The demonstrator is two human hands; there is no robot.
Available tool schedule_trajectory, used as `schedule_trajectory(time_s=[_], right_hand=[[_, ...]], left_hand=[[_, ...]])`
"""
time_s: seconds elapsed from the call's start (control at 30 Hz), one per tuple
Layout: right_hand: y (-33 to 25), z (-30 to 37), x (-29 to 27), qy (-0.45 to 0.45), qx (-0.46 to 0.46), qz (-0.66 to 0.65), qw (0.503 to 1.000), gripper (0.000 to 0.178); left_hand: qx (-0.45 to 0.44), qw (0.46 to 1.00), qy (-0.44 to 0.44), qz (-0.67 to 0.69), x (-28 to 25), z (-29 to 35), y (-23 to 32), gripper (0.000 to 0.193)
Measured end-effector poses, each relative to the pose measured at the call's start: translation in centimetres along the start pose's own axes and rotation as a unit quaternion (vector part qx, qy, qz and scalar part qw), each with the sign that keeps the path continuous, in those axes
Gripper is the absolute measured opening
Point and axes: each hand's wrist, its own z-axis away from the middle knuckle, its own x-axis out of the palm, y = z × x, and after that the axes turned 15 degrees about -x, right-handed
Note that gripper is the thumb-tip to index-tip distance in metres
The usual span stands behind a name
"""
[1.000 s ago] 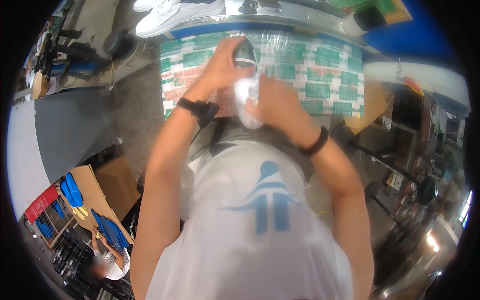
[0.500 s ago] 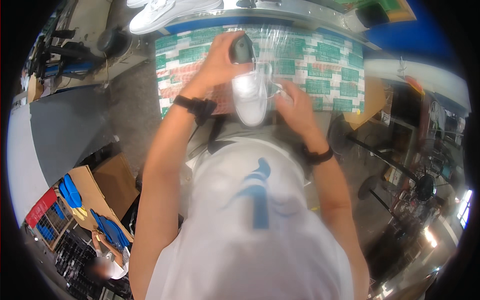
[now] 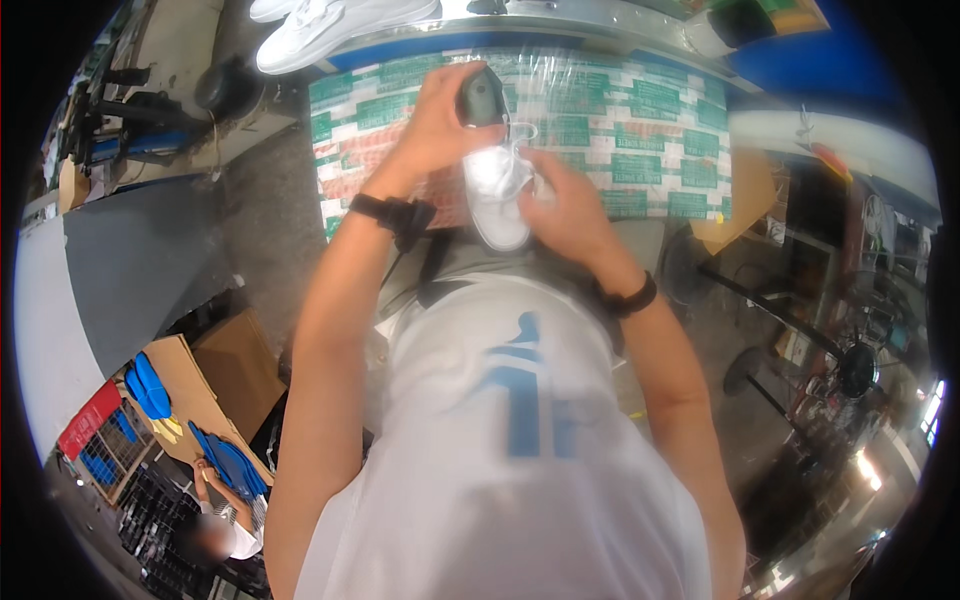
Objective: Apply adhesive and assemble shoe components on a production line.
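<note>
A white sneaker [image 3: 497,220] points its toe toward me over the near edge of the wrapped work surface. A dark grey-green shoe last [image 3: 484,100] fills its heel end. My left hand [image 3: 452,110] is wrapped round that heel end, thumb across the collar, and steadies the shoe. At the shoe's right side, my right hand [image 3: 562,205] pinches white shoelace [image 3: 524,160] with thumb and forefinger by the lacing. A loop of lace stands out just above those fingers; where it runs between them is hidden.
Green-and-white printed wrapping [image 3: 640,130] covers the work surface. White shoes [image 3: 330,30] stand on a ledge beyond it, at the far left. A grey panel [image 3: 150,260] lies to the left. Lower left, another person [image 3: 225,530] works beside blue pieces [image 3: 228,460] on cardboard.
My right hand has moved left, drawing in from beside the shoe to its lacing, and the lace stretched out there is now bunched close. My left hand keeps its hold.
</note>
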Motion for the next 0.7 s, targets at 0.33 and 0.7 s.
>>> schedule_trajectory(time_s=[0.33, 0.7], right_hand=[[-2.9, 1.7, 2.0, -0.053, -0.073, 0.217, 0.972, 0.076], [0.7, 8.2, -6.4, -0.041, 0.137, 0.172, 0.975, 0.063]], left_hand=[[-0.012, 1.0, 0.007, 0.013, 0.5, 0.0, 0.1, 0.092], [0.01, 0.999, 0.03, -0.007, 1.0, -0.2, -0.7, 0.097]])
